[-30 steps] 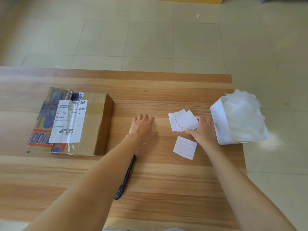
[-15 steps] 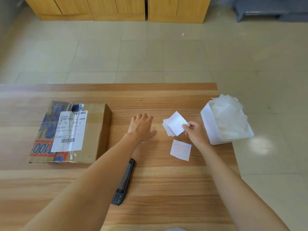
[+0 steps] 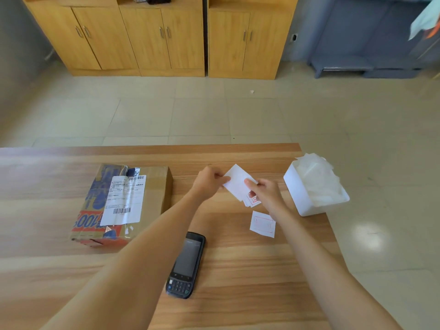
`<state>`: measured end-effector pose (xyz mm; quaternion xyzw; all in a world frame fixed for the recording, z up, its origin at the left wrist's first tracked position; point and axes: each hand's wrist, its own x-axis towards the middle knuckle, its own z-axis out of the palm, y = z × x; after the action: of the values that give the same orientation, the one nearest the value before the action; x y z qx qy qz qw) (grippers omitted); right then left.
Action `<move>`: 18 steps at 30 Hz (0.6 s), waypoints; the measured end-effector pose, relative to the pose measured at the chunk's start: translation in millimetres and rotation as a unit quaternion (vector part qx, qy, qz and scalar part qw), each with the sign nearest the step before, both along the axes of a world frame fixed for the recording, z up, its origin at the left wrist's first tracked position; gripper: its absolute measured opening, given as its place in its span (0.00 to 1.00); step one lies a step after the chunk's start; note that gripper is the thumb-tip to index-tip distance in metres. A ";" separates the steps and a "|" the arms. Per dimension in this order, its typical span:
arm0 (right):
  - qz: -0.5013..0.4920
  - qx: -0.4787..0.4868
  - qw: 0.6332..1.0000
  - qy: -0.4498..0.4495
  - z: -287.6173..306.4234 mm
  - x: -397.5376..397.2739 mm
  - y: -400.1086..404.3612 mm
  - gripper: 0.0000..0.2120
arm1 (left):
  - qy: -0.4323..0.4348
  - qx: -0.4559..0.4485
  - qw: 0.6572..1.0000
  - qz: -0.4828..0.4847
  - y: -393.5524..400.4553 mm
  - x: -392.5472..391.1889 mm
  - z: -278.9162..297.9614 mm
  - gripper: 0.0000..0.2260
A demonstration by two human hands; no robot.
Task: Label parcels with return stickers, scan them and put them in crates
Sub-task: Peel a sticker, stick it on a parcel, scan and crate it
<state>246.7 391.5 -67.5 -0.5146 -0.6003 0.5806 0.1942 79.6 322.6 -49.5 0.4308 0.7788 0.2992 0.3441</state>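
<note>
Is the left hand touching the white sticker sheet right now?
Touching. The head view shows the left hand pinching the left edge of the white sticker sheet; the right hand grips its other side.

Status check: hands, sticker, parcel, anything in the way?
Both hands, left and right, pinch one sticker above the table. Parcel unstickered, left. Scanner lies between the arms; path clear.

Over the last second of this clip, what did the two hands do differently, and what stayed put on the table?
The left hand came up off the table and now pinches the left edge of a sticker sheet. The right hand has lifted that sheet off the small stack and pinches its other side. The parcel, scanner, single sticker and white bin lie where they were.
</note>
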 end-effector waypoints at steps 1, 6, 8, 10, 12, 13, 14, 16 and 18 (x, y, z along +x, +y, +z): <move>-0.003 -0.024 1.000 0.018 2.8 -1.2 -3.9 0.10 | -0.024 0.008 1.000 0.014 -2.3 -2.1 3.1 0.11; 0.047 -0.099 0.993 0.049 11.2 -6.4 -26.8 0.08 | -0.125 0.043 0.989 0.073 -14.1 -10.5 9.7 0.09; 0.042 -0.100 0.993 0.056 14.4 -10.0 -32.1 0.08 | -0.134 0.035 0.987 0.082 -17.3 -13.5 10.9 0.08; 0.040 -0.088 0.994 0.054 18.9 -13.2 -35.7 0.06 | -0.134 0.027 0.987 0.085 -19.5 -16.3 11.9 0.07; 0.039 -0.069 0.996 0.049 24.1 -15.2 -37.7 0.07 | -0.132 0.020 0.987 0.090 -22.0 -17.2 13.6 0.10; 0.038 -0.062 0.996 0.047 25.4 -15.8 -37.9 0.07 | -0.129 0.017 0.987 0.089 -22.8 -17.2 14.3 0.15; 0.039 -0.053 0.997 0.045 27.3 -16.0 -38.2 0.08 | -0.123 0.018 0.989 0.083 -23.7 -16.6 15.9 0.19; 0.047 -0.034 0.998 0.029 30.3 -15.9 -37.8 0.09 | -0.099 0.022 0.993 0.054 -23.1 -16.4 17.9 0.25; 0.052 -0.020 0.998 0.017 34.1 -15.7 -37.2 0.11 | -0.065 0.028 0.997 0.010 -21.8 -17.0 19.9 0.27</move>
<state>231.0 354.3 -33.4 -0.4762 -0.6110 0.6108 0.1638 62.6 300.8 -29.6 0.4118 0.7507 0.3513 0.3788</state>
